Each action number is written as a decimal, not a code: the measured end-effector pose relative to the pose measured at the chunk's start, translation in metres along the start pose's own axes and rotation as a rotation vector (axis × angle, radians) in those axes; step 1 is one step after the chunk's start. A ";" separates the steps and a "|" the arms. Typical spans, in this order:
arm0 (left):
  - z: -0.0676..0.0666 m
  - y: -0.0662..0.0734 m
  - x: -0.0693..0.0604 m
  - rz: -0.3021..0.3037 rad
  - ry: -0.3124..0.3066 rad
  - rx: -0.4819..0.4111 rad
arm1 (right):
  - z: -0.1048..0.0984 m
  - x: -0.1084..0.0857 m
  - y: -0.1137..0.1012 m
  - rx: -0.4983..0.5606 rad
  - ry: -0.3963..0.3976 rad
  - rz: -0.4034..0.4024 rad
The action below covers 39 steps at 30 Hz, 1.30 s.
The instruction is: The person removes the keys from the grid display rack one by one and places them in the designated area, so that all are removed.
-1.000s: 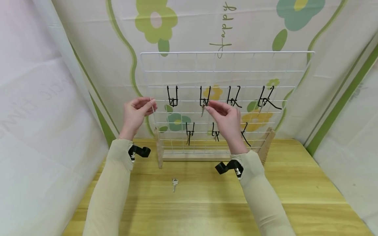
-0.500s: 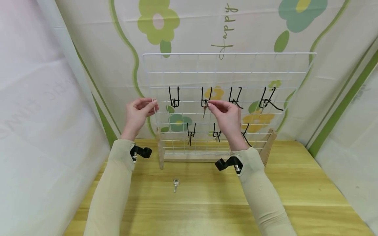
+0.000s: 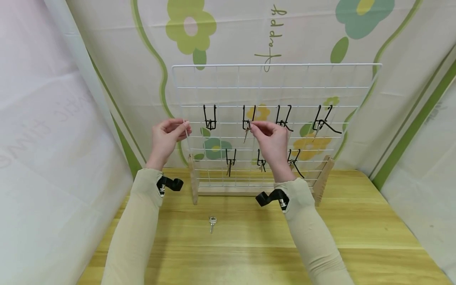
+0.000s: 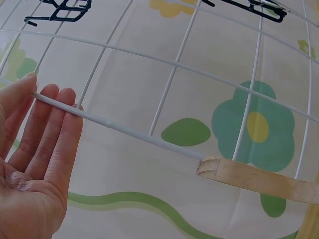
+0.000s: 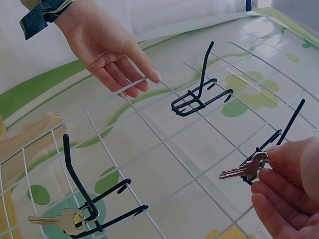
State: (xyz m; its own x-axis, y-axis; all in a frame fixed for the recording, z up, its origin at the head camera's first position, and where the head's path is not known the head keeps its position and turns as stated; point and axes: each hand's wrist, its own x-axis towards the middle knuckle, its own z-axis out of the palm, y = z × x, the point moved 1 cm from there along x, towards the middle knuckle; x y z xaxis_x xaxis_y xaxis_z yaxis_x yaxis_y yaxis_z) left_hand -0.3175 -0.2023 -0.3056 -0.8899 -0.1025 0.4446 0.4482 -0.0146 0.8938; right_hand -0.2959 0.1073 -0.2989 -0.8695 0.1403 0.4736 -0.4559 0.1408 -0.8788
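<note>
Your right hand (image 3: pixel 271 144) has its grip pinching a silver key (image 5: pixel 234 173) at the front of the wire rack (image 3: pixel 277 64), right by the upper-row hook (image 3: pixel 244 114) second from the rack's left; can't tell whether the key's ring is over that hook. Your left hand (image 3: pixel 166 138) has its grip on the rack's left edge wire, thumb against fingers, above the rack's left wooden foot (image 3: pixel 194 182). Loose key (image 3: pixel 212 221) lies on the counter (image 3: pixel 228 253) in front of the rack, left of its middle. Another key (image 5: pixel 65 221) hangs from the rack's lower-row leftmost hook (image 5: pixel 72 164)
</note>
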 end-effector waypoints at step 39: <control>-0.001 -0.002 0.000 -0.008 -0.004 -0.001 | -0.014 -0.023 -0.018 0.084 -0.059 -0.169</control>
State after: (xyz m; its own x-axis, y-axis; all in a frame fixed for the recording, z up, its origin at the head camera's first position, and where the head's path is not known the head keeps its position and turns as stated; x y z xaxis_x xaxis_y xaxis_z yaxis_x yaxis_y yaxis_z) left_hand -0.3187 -0.2037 -0.3074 -0.8940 -0.0984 0.4372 0.4408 -0.0167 0.8975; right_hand -0.2650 0.1152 -0.2929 -0.7880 0.0637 0.6124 -0.6082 0.0748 -0.7903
